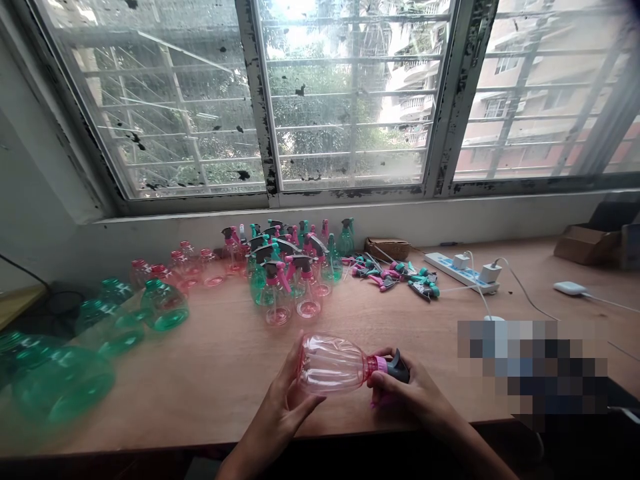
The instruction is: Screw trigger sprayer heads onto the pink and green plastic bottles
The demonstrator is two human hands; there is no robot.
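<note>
A clear pink spray bottle (333, 365) lies sideways between my hands, above the front part of the table. My left hand (280, 397) is wrapped around its base, thumb below and fingers behind. At the neck, my right hand (407, 383) grips the pink collar and the dark grey and pink spray head (397, 367), which sits on the bottle's mouth. Whether the collar is fully screwed down I cannot tell. Beyond the hands stand several pink and green spray bottles (309, 307) with heads fitted.
Open green bottles (165, 307) and pink bottles (213, 270) stand at the left. Loose spray heads (387, 275) lie in a pile at the back, beside a white power strip (457, 270) with cables. A cardboard box (585, 243) is at the far right; a blurred patch covers the right front.
</note>
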